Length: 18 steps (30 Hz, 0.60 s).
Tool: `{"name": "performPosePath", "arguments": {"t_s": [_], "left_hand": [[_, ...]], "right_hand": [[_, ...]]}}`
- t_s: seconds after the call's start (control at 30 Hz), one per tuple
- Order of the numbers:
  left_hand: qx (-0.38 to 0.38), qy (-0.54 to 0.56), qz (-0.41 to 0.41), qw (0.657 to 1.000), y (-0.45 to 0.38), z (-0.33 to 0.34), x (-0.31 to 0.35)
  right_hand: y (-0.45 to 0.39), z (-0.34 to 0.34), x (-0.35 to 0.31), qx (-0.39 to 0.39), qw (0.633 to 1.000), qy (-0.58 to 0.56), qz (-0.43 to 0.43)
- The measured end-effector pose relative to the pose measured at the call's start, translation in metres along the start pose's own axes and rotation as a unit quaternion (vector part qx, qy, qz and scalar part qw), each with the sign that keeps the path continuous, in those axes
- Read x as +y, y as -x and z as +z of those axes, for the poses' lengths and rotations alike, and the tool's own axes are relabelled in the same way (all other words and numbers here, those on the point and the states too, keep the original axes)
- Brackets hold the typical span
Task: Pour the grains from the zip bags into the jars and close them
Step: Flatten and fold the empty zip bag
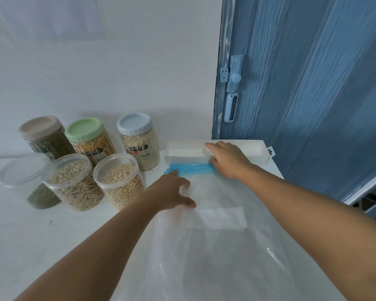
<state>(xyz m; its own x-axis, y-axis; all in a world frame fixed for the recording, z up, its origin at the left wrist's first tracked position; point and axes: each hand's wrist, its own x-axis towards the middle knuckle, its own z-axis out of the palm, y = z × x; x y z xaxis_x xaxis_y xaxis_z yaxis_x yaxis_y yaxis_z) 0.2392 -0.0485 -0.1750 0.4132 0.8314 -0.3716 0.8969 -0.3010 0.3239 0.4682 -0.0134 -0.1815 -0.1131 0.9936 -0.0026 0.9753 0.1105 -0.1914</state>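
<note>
Mid-frame, the empty zip bag (215, 213) lies flat under both grips: left hand (172, 192) spread flat on it, right hand (226, 161) pressing its blue zip strip (191, 167).

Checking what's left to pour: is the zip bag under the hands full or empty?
Empty: the zip bag lies flat and see-through on the table, no grains showing inside.

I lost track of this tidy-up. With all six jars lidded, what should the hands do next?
Probably slide the empty bags into the white box: the left hand presses them flat and the right hand already reaches into it.
</note>
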Motion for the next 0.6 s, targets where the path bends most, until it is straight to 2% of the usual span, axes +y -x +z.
{"name": "performPosePath", "arguments": {"t_s": [0.1, 0.17, 0.23, 0.37, 0.47, 0.53, 0.6], "left_hand": [[0.006, 0.003, -0.001, 1.000, 0.000, 0.000, 0.000], [0.019, 0.007, 0.000, 1.000, 0.000, 0.000, -0.001], [0.043, 0.008, 0.003, 0.999, 0.001, 0.002, -0.002], [0.130, -0.025, 0.020, 0.991, 0.018, 0.013, 0.002], [0.193, 0.020, 0.061, 0.979, 0.048, 0.021, 0.012], [0.182, 0.069, 0.084, 0.977, 0.073, 0.027, 0.017], [0.104, 0.069, 0.092, 0.988, 0.097, 0.034, 0.019]], "right_hand": [[0.030, -0.005, -0.006, 0.051, 0.998, -0.039, 0.000], [0.057, -0.009, -0.016, 0.050, 0.995, -0.081, 0.001], [0.090, -0.012, -0.028, 0.015, 0.995, -0.100, 0.002], [0.151, -0.014, -0.042, -0.103, 0.990, -0.094, 0.017], [0.173, -0.003, -0.040, -0.146, 0.987, -0.058, 0.021], [0.178, 0.007, -0.034, -0.149, 0.988, -0.045, 0.025], [0.183, 0.019, -0.027, -0.153, 0.987, -0.037, 0.028]]}}
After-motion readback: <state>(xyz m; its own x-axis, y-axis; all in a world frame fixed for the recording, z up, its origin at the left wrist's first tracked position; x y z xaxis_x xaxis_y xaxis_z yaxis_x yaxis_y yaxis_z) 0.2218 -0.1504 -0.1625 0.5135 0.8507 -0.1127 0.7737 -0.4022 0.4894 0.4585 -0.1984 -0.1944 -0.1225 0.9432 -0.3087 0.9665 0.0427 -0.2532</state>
